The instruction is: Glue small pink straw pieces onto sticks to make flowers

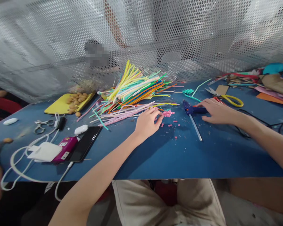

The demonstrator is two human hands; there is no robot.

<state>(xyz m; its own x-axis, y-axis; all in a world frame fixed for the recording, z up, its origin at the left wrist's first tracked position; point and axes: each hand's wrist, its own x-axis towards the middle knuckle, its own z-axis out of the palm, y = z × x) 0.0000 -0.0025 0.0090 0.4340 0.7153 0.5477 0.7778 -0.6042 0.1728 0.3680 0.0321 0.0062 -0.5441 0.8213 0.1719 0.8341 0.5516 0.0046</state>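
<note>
My left hand (pixel 149 123) is closed in a pinch on a small pink pipe-cleaner piece (pixel 168 113) with bumpy, petal-like tufts, held just over the table. Several short pink snippets (pixel 175 121) lie right of it. My right hand (pixel 215 112) is at the handle of a dark blue glue gun (pixel 190 108), thumb and fingers apart on either side of it; whether it touches the handle is hard to see. The glue gun lies on its side, with a clear glue stick (pixel 196 128) jutting from it toward me. A teal tufted piece (pixel 188 91) lies beyond the gun.
A large heap of colourful pipe cleaners (pixel 136 91) lies behind my left hand. Yellow-handled scissors (pixel 231 99) and a black cable (pixel 261 121) are at right. On the left are a phone (pixel 88 142), white charger (pixel 47 151), small scissors (pixel 42 125) and yellow sheet (pixel 56 105). Perforated metal screen (pixel 141 37) behind.
</note>
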